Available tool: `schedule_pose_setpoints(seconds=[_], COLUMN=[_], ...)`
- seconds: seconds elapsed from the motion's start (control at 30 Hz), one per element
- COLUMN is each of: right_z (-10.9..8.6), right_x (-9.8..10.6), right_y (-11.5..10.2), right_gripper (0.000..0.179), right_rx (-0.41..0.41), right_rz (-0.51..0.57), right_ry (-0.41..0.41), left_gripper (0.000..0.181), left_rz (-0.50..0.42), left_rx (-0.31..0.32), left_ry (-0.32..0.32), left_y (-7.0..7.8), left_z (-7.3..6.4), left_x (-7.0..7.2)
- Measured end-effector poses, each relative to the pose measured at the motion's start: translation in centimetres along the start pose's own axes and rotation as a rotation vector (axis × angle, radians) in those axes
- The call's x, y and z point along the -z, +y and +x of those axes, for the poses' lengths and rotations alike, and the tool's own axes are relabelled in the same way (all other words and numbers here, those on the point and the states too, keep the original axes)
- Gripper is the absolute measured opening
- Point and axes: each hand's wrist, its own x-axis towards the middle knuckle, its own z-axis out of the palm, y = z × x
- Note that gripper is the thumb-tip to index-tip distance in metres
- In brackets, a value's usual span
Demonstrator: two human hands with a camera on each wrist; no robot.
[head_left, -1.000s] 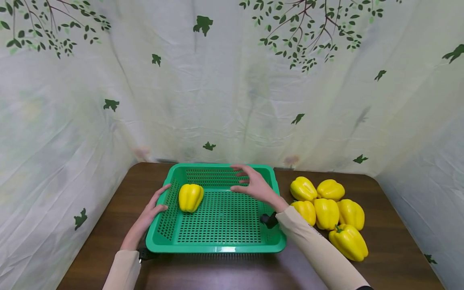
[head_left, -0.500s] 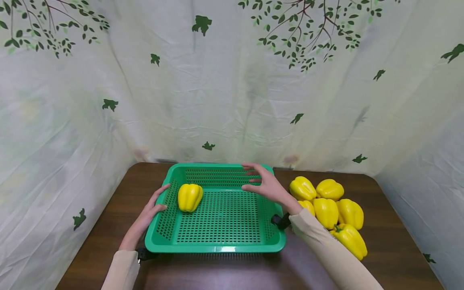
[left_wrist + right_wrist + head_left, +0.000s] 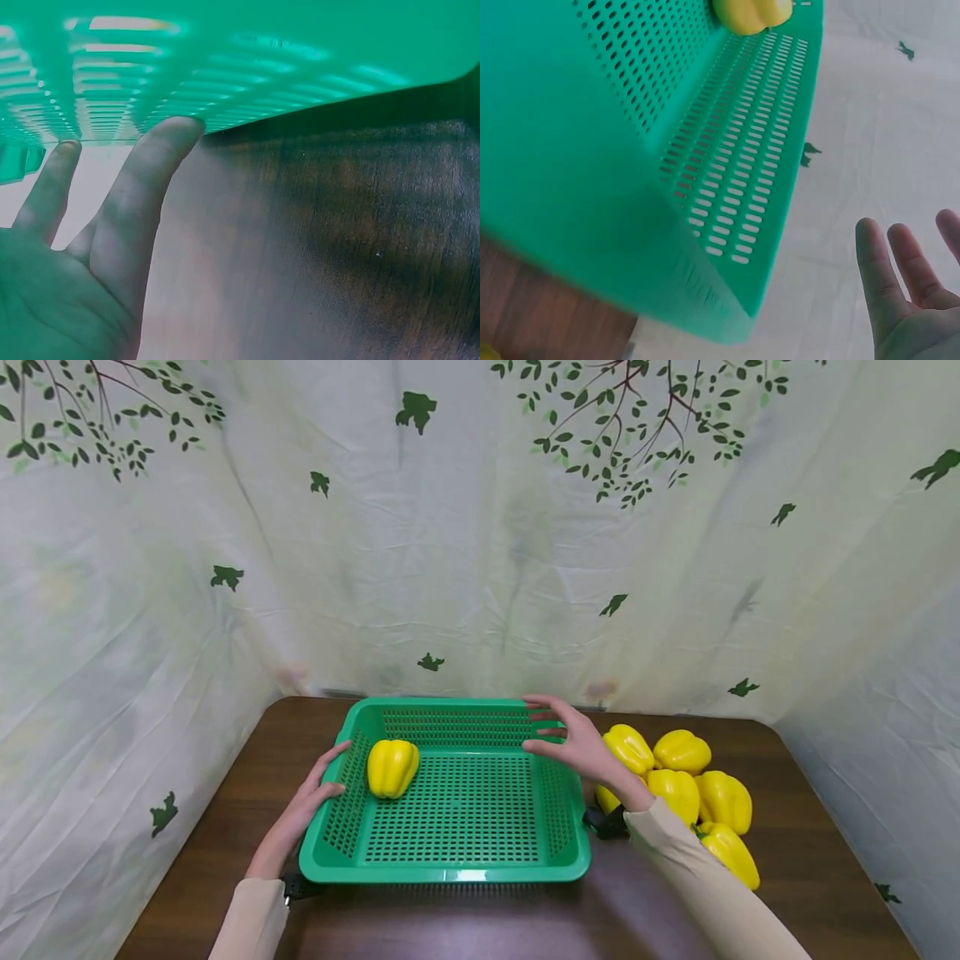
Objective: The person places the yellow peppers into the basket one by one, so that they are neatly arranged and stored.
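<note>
A green perforated plastic basket [image 3: 446, 875] stands on the table, with one yellow bell pepper [image 3: 393, 769] lying inside at its left. My left hand [image 3: 303, 802] rests against the basket's left side, fingers extended; in the left wrist view, the thumb and fingertips touch the slotted wall [image 3: 247, 71]. Above the basket's right rim hovers my right hand [image 3: 573, 743], its fingers spread and holding nothing. Several more yellow bell peppers [image 3: 724, 802] sit in a group to the right of the basket, some partly covered by the right forearm. The right wrist view shows the right hand [image 3: 915, 300] apart from the basket.
The dark wooden table [image 3: 817, 877] extends on both sides of the basket and in front of it. A pale curtain [image 3: 465, 552] printed with leaves hangs along the back and sides. Each wrist carries a small black camera.
My right hand has moved rightward, from over the basket's interior to its right rim, toward the pepper group. The left hand and the pepper in the basket have stayed put.
</note>
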Motion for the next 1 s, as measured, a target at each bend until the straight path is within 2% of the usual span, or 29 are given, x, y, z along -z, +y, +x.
schedule_pose_setpoints(seconds=[0.13, 0.27, 0.37, 0.73, 1.0], right_z=[-1.0, -1.8, -2.3, -4.7, -6.6], right_x=[0.7, 1.4, 2.1, 4.1, 4.7], right_y=[-1.4, -1.3, 0.4, 2.0, 3.2], right_gripper=[0.060, 0.061, 0.061, 0.060, 0.057], right_rx=[-0.024, -0.049, -0.055, -0.075, -0.116], right_rz=[0.008, 0.015, 0.000, -0.077, -0.051], right_ry=[0.010, 0.023, 0.041, 0.077, 0.072], left_gripper=[0.061, 0.061, 0.061, 0.061, 0.061], left_rz=[-0.011, 0.007, 0.022, 0.005, 0.005], left_rx=[0.023, 0.015, 0.002, 0.030, 0.021], left_ry=[-0.003, 0.007, 0.009, 0.015, 0.013], left_y=[0.0, 0.0, -0.1, -0.1, -0.1], left_z=[0.1, 0.0, 0.1, -0.2, -0.1], left_x=[-0.1, -0.1, 0.0, 0.0, -0.1])
